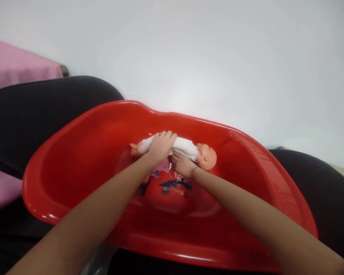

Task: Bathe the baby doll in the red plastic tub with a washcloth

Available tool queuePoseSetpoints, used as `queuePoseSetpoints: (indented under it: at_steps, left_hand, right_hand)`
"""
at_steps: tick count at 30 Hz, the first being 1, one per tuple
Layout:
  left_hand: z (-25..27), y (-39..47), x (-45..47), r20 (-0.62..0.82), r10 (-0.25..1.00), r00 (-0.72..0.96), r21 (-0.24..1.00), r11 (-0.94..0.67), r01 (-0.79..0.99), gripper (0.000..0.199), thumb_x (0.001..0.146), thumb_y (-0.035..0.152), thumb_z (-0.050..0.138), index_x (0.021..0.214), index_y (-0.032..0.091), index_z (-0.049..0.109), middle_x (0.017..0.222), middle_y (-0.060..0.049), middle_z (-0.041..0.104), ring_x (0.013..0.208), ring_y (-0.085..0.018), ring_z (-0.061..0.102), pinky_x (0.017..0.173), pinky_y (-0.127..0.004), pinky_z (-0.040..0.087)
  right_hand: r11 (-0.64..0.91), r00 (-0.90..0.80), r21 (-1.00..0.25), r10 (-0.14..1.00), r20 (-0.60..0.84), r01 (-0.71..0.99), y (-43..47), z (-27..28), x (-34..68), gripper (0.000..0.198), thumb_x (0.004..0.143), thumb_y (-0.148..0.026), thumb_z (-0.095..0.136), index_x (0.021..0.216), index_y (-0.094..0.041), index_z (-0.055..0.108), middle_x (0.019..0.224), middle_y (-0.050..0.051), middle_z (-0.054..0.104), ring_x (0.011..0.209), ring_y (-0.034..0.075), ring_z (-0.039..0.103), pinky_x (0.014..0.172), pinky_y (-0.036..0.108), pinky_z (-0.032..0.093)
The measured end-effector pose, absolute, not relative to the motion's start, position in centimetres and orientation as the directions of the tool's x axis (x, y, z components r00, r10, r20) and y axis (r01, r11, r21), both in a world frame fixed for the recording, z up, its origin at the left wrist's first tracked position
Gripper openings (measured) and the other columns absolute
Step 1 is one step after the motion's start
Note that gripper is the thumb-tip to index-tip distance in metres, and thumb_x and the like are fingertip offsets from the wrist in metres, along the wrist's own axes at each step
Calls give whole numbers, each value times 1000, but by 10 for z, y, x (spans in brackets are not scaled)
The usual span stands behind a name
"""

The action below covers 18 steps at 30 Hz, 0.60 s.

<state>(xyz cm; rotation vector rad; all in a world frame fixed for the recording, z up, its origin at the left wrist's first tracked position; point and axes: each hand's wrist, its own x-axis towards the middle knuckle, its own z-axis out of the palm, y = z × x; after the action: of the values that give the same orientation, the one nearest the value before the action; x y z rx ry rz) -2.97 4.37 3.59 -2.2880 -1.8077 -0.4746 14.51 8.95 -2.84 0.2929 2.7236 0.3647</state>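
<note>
A: Looking down into a red tub [83, 152], baby doll [189, 149] lying on its side across the far half, head [207, 157] pointing right, feet to the left.

B: Left hand [160, 146] draping over the doll's middle, fingers curling round the white wrap [184, 147], grip closing on the torso from above.

A: Right hand [183, 165] tucking in at the near side, just below the chest, fingers narrow and pressing against the cloth; hard to tell whether pinching the wrap or only steadying.

B: Probably handling light, judging by the hollow plastic look. Head and limbs looking stiff and smooth, likely slippery under bare fingers.

A: Cloth giving better purchase than the bare plastic, though soft and prone to sliding off the body.

B: Best taking hold round the wrapped torso, second hand supporting under the head or neck.

A: Printed pink cloth [172, 183] lying on the tub floor, just beside the doll, under the right wrist.

B: Tub sitting on dark seats [31, 110], pink fabric [14, 67] off to the left, white wall behind.
</note>
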Motion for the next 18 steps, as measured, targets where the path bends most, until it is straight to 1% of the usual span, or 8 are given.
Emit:
queuePoseSetpoints:
  at_steps: [2,4,6,9,11,12,15,18]
  left_hand:
    - [37,41,-30,349,912,217,29,-241,970,25,104,13,49,124,15,64,123,-17,69,110,-33,63,90,-45,46]
    - [38,39,-30,336,915,224,31,-249,968,25,104,14,51,124,14,64,122,-17,69,109,-34,63,90,-46,46]
    - [38,38,-30,318,918,237,31,-260,965,24,105,18,51,124,14,65,121,-17,68,110,-35,63,89,-47,47]
    - [41,34,-28,284,924,254,22,-272,962,25,107,28,53,123,14,66,119,-18,68,110,-36,63,90,-48,48]
    - [43,30,-27,255,935,248,16,-260,965,26,106,29,55,122,13,67,120,-18,68,111,-36,64,90,-48,49]
    - [43,29,-26,239,942,237,16,-247,969,26,104,27,56,122,13,67,121,-19,67,111,-36,64,89,-47,50]
    - [42,25,-25,191,959,212,26,-221,975,28,100,20,56,123,13,68,125,-20,66,111,-36,65,89,-47,51]
    - [38,23,-25,146,963,225,25,-231,973,29,98,19,55,123,14,68,124,-20,66,110,-35,65,90,-46,52]
  right_hand:
    - [879,-880,436,351,-319,193,81,-29,173,32,102,-14,54,119,-6,80,133,21,73,139,35,58,132,50,29]
    - [853,-849,471,409,-334,226,70,-28,196,31,103,-18,56,114,-7,82,123,20,77,131,35,64,129,50,32]
    - [859,-843,446,422,-335,253,58,-22,212,29,104,-19,56,111,-11,82,117,18,78,123,32,67,126,51,35]
    - [921,-909,349,285,-305,171,47,-8,222,33,107,-15,49,107,-15,82,116,13,78,119,27,67,123,46,38]
    - [942,-941,318,203,-271,111,46,2,223,33,107,-15,48,108,-15,81,119,12,77,125,26,64,122,43,38]
    - [941,-945,323,193,-264,102,47,6,224,32,107,-14,49,109,-15,81,121,13,76,129,26,62,124,43,37]
    - [929,-917,345,249,-312,134,54,6,232,27,102,-10,57,106,-14,83,125,14,77,141,29,55,129,47,31]
    - [929,-828,297,341,-445,223,55,-8,249,13,89,-20,80,100,-16,84,128,15,76,145,33,52,130,49,30]
